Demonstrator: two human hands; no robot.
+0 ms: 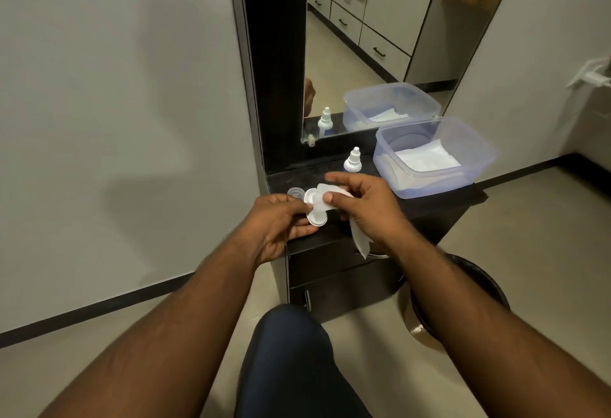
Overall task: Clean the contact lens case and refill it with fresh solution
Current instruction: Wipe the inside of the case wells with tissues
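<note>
While the left hand (pixel 277 222) is gripping the white lens case (pixel 315 207) just above the dark counter (pixel 429 202), the right hand (pixel 360 206) is pinching a tissue (pixel 358 239) against it, near the solution bottle (pixel 352 161).

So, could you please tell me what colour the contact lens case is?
White: the contact lens case, held by the left hand, shows best in the head view.

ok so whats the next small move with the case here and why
Probably finish wiping the wells: the left hand holds the open lens case while the right hand presses a tissue into it. The solution bottle stands capped, so filling likely comes afterwards.
</note>
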